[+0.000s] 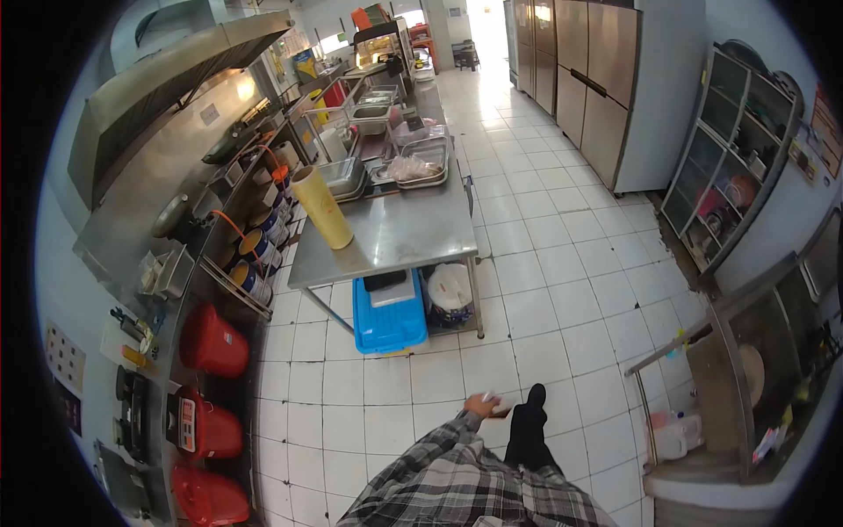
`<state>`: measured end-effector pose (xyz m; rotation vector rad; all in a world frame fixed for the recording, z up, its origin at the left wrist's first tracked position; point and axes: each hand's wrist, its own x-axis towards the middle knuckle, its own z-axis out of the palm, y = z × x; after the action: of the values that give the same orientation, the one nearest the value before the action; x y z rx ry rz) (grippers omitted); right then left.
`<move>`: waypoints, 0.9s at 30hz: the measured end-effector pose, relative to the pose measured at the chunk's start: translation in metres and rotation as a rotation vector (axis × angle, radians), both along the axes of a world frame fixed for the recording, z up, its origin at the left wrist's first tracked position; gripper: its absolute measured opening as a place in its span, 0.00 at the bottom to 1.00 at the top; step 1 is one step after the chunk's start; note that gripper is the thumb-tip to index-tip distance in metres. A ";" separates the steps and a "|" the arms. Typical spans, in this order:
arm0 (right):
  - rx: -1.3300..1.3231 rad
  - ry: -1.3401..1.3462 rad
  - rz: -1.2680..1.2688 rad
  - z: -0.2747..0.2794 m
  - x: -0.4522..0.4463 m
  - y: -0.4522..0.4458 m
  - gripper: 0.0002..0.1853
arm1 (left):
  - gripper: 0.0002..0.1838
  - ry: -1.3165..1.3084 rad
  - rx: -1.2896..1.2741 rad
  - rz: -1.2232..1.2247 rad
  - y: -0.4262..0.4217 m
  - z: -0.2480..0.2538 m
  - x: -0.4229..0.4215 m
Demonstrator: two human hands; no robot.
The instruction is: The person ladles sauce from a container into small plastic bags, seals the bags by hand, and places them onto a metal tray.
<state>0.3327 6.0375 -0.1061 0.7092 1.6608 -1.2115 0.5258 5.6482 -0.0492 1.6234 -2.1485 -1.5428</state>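
Observation:
My left hand [482, 405] hangs low in front of my body, at the end of a plaid sleeve [443, 439]. Its fingers look curled, and a small pale bit shows by them, too small to name. White floor tiles and my dark-clad leg [529, 430] are right by this hand. My right hand is out of view. Ahead, a steel table [399, 233] carries a tall roll of plastic wrap [321, 208] standing near its front left corner, with metal trays [423, 163] farther back.
Beneath the table sit a blue lidded box [389, 316] and a white-lidded bucket [450, 287]. Red bins [213, 341] line the left counter below the range hood [176, 83]. Steel refrigerators [597, 83] and a glass-fronted cabinet [729, 158] stand along the right. A tiled aisle [527, 228] runs between.

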 end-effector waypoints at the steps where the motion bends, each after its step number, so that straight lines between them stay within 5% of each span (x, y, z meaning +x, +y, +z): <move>1: -0.014 0.021 0.022 -0.009 -0.030 -0.019 0.03 | 0.26 0.022 -0.089 0.003 -0.031 0.012 -0.038; 4: -0.108 0.139 0.129 -0.040 -0.144 -0.078 0.06 | 0.21 0.321 -0.070 0.102 -0.122 0.099 -0.132; 7: -0.469 0.328 0.282 -0.085 -0.332 -0.198 0.10 | 0.17 0.597 -0.132 0.207 -0.199 0.199 -0.195; 8: -0.572 0.196 0.338 -0.052 -0.390 -0.271 0.03 | 0.16 0.709 -0.157 0.241 -0.226 0.216 -0.210; 9: -0.663 0.061 0.401 -0.016 -0.449 -0.346 0.16 | 0.16 0.702 -0.210 0.244 -0.250 0.243 -0.219; 10: -0.623 0.636 0.718 0.086 -0.433 -0.419 0.29 | 0.16 0.691 -0.260 0.249 -0.266 0.278 -0.224; 11: -0.610 0.731 0.885 0.180 -0.419 -0.484 0.34 | 0.16 0.681 -0.307 0.257 -0.277 0.306 -0.227; 12: -0.793 0.707 0.997 0.260 -0.399 -0.539 0.34 | 0.15 0.695 -0.309 0.282 -0.288 0.326 -0.231; 16: -1.187 0.495 1.432 0.404 -0.319 -0.696 0.37 | 0.12 0.706 -0.303 0.350 -0.341 0.360 -0.243; 19: -1.422 0.489 1.451 0.412 -0.267 -0.775 0.33 | 0.12 0.697 -0.420 0.413 -0.390 0.352 -0.247; 22: -1.382 0.330 1.282 0.398 -0.249 -0.856 0.24 | 0.13 0.692 -0.454 0.551 -0.443 0.354 -0.245; 27: -1.344 0.320 1.444 0.391 -0.253 -0.990 0.13 | 0.13 0.805 -0.428 0.777 -0.539 0.330 -0.247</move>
<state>0.0801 5.0471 0.2848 -1.3408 0.7461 -0.9318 0.2785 5.1087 0.2805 1.1599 -1.1132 -1.0874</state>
